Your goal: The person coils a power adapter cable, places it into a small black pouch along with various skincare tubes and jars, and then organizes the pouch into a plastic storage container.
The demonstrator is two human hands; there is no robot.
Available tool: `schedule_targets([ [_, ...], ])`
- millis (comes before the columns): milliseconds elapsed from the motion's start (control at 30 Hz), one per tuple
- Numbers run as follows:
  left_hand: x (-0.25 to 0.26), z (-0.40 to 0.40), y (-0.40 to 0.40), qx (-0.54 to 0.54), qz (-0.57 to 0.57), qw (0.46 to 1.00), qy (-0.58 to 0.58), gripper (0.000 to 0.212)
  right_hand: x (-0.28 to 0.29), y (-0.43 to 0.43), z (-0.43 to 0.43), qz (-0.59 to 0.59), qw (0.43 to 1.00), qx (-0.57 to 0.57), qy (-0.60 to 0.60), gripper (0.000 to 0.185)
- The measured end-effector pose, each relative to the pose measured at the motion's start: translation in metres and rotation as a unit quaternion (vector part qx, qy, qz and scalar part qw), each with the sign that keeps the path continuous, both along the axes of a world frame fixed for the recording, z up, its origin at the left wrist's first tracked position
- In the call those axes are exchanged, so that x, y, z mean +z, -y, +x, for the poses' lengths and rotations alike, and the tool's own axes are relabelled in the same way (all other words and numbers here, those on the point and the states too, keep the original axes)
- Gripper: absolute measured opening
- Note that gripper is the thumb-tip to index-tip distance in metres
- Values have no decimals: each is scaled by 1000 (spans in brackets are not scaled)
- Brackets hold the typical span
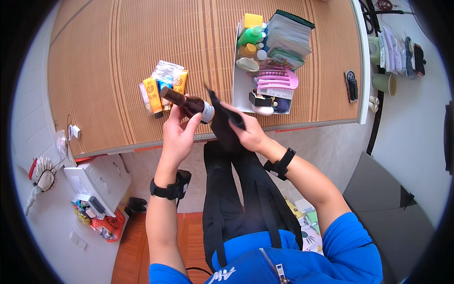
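My left hand point(180, 135) grips a dark brown bottle point(193, 106) with a brown cap and a label, tilted above the mat's near edge. Just to its right, my right hand point(246, 129) holds a black cloth or soft pouch point(224, 124), whose thin end points up and left; which of these it is, I cannot tell. Behind the bottle, yellow tubes point(153, 96) with black caps lie beside a blue tube and a clear, shiny packet point(167, 72) on the bamboo mat point(117, 53).
A white box point(244, 105) on the mat's right holds a green bottle point(251, 35), a yellow box point(252, 20), packets and a pink plastic item point(278, 80). Farther right lies a remote control point(351, 87). Below the mat's left edge stands a white cabinet point(106, 179).
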State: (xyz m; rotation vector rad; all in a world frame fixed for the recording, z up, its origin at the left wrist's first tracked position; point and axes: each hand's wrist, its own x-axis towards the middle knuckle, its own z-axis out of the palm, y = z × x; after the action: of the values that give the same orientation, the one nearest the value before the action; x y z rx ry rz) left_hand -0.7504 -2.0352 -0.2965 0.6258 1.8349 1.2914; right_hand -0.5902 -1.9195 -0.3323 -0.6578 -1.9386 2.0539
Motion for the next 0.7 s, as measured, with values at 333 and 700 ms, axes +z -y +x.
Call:
schedule_targets([
  [333, -5, 14, -5, -47, -23, 997, 64, 42, 26, -3, -57, -121, 992, 22, -7, 44],
  [700, -25, 30, 0, -34, -39, 995, 88, 29, 30, -2, -53, 151, 989, -1, 4, 47],
])
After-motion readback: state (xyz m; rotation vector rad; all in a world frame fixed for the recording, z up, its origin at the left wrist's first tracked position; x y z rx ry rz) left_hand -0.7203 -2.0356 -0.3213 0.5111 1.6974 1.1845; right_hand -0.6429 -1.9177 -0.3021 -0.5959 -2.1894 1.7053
